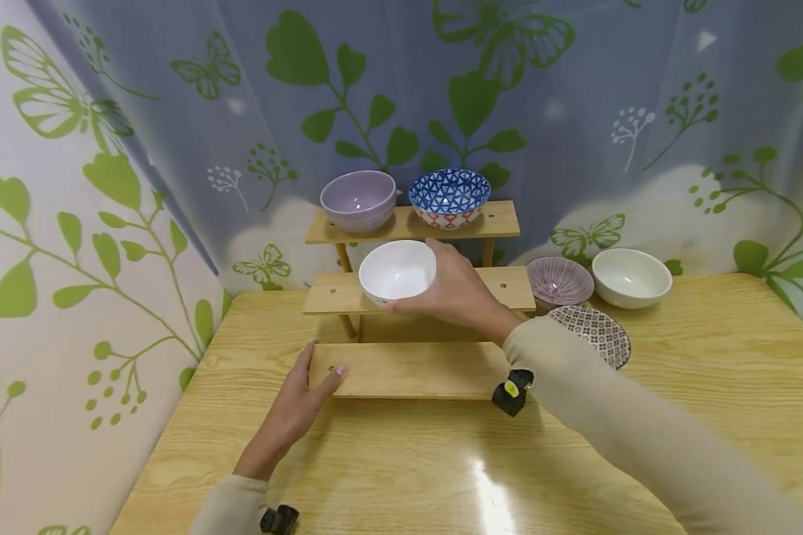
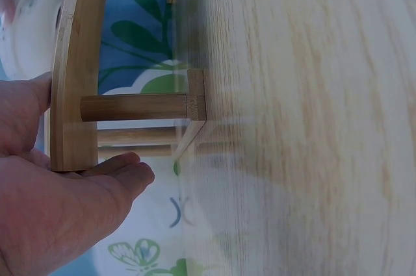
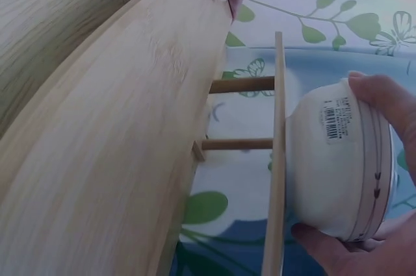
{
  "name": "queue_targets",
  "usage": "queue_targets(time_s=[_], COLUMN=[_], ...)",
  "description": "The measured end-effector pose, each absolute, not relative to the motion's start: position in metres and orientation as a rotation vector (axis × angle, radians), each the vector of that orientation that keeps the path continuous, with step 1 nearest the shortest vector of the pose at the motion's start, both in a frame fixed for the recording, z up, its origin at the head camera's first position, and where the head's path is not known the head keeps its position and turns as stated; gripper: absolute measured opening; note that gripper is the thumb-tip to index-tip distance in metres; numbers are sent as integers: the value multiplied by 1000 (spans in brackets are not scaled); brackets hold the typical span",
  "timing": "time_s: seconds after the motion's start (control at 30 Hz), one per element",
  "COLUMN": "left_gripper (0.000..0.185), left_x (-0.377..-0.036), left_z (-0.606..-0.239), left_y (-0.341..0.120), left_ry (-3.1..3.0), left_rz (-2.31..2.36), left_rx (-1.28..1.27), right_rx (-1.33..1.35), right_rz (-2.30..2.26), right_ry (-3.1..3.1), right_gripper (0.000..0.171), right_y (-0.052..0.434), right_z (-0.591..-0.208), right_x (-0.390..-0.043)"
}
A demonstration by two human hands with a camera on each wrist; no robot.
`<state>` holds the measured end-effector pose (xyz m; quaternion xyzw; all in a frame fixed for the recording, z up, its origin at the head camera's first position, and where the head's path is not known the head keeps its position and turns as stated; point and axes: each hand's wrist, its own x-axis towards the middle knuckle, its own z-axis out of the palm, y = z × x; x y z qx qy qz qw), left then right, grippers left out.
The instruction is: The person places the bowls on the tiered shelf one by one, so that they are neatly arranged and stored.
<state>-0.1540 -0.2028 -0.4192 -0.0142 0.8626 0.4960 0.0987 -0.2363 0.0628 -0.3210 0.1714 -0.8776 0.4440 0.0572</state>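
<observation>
My right hand (image 1: 451, 286) grips a white bowl (image 1: 396, 273) by its right side, at the middle shelf (image 1: 334, 292) of a three-step wooden stand. In the right wrist view the bowl (image 3: 328, 159) shows a barcode sticker and a thin painted band, its base right at the shelf board. My left hand (image 1: 301, 397) holds the left end of the lowest shelf (image 1: 415, 370), thumb on top and fingers beneath the board. On the top shelf (image 1: 401, 223) sit a lilac bowl (image 1: 358, 200) and a blue-and-red patterned bowl (image 1: 450, 197).
Right of the stand are a purple striped bowl (image 1: 559, 281), a cream bowl (image 1: 632, 278) and a brown-patterned dish (image 1: 592, 334), partly behind the right sleeve. All stand on a wood-grain table (image 1: 388, 468). A leaf-and-butterfly curtain (image 1: 375, 74) hangs behind.
</observation>
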Motion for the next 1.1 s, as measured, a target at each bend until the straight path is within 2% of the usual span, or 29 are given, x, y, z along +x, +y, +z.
queue_targets(time_s=[0.37,0.63,0.9,1.1], left_gripper=[94,94,95,95], left_x=[-154,-154,-154,-154], left_z=[-420,-419,-418,-419], left_y=[-203,-203,-202,-202], left_ry=[2565,2561,2552,2557], left_rz=[1467,1476,1476,1474], left_rx=[-27,-21,-30,-36], right_rx=[601,550,689,625], right_rz=[1521,1519,1400,1278], right_ry=[-2528,-2567,-2549,-2670], right_gripper=[94,103,105,126], right_y=[24,17,29,48], right_z=[-329,-329,-325,-310], right_x=[-245,-245,-230,-204])
